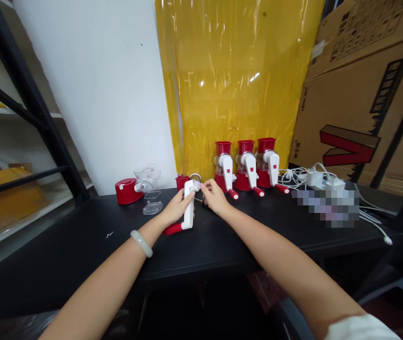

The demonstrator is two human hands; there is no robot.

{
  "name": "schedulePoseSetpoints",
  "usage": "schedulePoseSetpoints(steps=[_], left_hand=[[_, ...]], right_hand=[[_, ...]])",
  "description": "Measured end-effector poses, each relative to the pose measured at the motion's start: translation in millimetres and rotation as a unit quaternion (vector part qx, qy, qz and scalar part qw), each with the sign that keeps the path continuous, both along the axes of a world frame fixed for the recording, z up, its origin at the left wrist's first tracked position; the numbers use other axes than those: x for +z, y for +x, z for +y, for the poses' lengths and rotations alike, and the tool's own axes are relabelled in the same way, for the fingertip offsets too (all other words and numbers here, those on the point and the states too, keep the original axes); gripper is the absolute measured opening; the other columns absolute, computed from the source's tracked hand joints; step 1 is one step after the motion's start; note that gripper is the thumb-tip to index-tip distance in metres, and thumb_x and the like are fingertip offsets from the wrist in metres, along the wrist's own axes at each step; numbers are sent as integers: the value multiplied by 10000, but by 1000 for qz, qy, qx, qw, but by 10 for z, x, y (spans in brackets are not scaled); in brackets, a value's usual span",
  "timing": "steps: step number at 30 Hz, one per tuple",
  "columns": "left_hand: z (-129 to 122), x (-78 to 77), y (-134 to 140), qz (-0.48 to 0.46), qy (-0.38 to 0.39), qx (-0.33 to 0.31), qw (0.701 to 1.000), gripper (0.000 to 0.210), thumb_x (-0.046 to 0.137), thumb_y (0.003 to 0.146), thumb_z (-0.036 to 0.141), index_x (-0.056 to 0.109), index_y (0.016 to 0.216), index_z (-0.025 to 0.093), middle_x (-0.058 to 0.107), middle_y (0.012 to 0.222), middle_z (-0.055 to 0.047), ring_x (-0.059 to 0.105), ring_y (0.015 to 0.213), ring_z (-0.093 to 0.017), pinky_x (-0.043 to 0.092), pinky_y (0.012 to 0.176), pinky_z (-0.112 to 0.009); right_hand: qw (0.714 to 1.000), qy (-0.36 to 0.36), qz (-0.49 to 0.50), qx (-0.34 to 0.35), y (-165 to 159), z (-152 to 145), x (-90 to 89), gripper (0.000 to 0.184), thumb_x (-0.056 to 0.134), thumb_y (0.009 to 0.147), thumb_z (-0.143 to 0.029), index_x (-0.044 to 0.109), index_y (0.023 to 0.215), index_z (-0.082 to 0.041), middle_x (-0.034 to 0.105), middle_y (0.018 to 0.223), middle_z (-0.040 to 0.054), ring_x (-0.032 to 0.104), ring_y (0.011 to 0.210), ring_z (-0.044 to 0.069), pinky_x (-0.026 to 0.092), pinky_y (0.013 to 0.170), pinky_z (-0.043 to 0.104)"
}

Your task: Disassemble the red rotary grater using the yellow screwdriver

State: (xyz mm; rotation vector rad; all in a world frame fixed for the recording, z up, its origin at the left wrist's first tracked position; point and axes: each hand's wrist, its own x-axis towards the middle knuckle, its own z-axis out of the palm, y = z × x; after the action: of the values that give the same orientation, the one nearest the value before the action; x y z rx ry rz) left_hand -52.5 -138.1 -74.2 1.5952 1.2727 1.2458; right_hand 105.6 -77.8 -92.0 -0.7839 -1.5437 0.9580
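Note:
My left hand (pixel 177 206) is closed around the upper part of a white crank handle (pixel 188 215), whose red grip (pixel 172 229) points down and left. At the crank's hub, the thumb and fingertips of my right hand (pixel 215 196) are pinched together; whatever is between them is too small to make out. Just behind the hub is a round, shiny grater drum (pixel 196 176), partly hidden. A red hopper part (pixel 181 182) stands behind my left hand. Farther left are a red base (pixel 127 192), a clear plastic housing (pixel 148 175) and a clear flat piece (pixel 153 208).
Three assembled rotary graters (pixel 247 165) stand in a row at the back right of the black table (pixel 222 250). White chargers and cables (pixel 316 178) lie right of them, before a large cardboard box (pixel 357 108). Small white bits (pixel 110 234) lie at left, near a shelf rack (pixel 28 99).

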Motion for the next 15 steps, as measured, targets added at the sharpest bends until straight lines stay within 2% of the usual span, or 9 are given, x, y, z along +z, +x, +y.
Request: schedulePoseSetpoints(steps=[2,4,8,12,15], left_hand=[[-11,10,0,36,34,12,999,548,693,864,531,515,1228,161,694,848,-48,667,603,-208,544,574,-343],[-23,23,-10,95,95,29,991,515,708,843,463,516,1219,169,711,962,-78,703,701,-228,565,638,-360],[-40,49,-43,231,200,55,951,425,707,821,420,568,1140,176,732,997,-89,712,904,-270,554,798,-383],[-36,49,-61,271,208,41,939,397,680,835,430,569,1120,177,732,986,-95,707,865,-261,537,771,-368],[-38,46,-61,295,208,39,932,383,671,842,445,562,1099,183,725,963,-94,696,813,-253,519,731,-357]], right_hand=[[993,-103,10,50,-10,-18,27,321,567,933,-520,485,797,-241,488,582,-69,459,454,110,357,460,245],[975,-181,28,124,-17,-65,60,335,532,951,-516,489,781,-231,466,550,-69,434,426,104,308,427,235],[931,-256,80,249,-17,-193,125,271,559,929,-426,482,778,-215,470,541,-62,407,442,90,243,448,218],[910,-301,103,265,-20,-243,154,259,485,947,-392,469,763,-210,453,537,-56,379,450,91,220,470,228],[917,-287,106,254,-38,-235,137,256,466,946,-387,467,759,-212,453,543,-54,354,445,91,198,472,236]])
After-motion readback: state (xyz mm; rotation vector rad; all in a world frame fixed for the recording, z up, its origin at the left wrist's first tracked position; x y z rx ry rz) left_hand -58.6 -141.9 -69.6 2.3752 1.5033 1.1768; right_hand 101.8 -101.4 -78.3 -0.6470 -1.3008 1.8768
